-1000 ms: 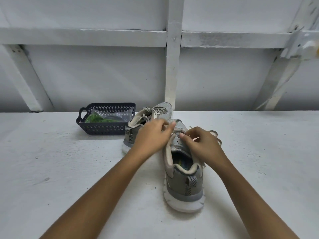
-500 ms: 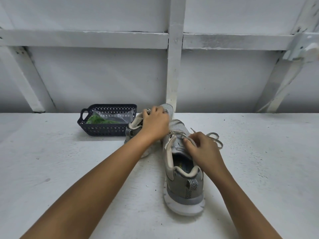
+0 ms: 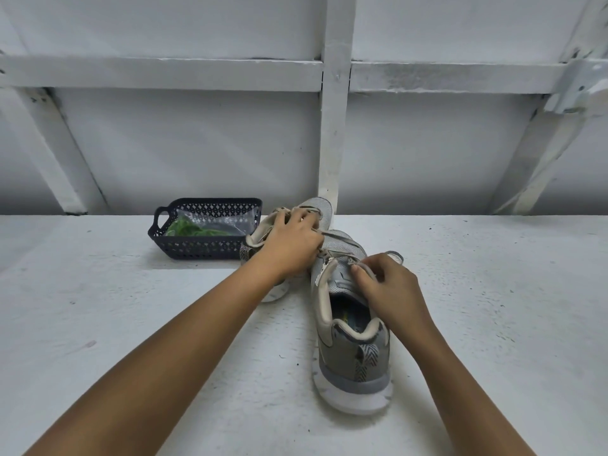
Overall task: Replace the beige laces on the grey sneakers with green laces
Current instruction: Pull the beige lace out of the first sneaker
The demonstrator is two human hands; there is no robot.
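The left hand [image 3: 292,245] covers most of the far sneaker [image 3: 317,206], so I can't read its lacing; the green laces [image 3: 185,228] sit half-hidden behind the basket wall [image 3: 197,247]

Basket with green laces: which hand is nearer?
Left. The left hand grips the far sneaker, just right of the basket. The right hand pinches a beige lace on the near sneaker, farther right and closer to the camera.

Right hand [image 3: 391,289] pinches lace [image 3: 362,266] on near sneaker [image 3: 353,357]; left hand [image 3: 292,246] grips far sneaker [image 3: 317,209]; basket [image 3: 197,248] beside it, green laces [image 3: 187,229] inside.
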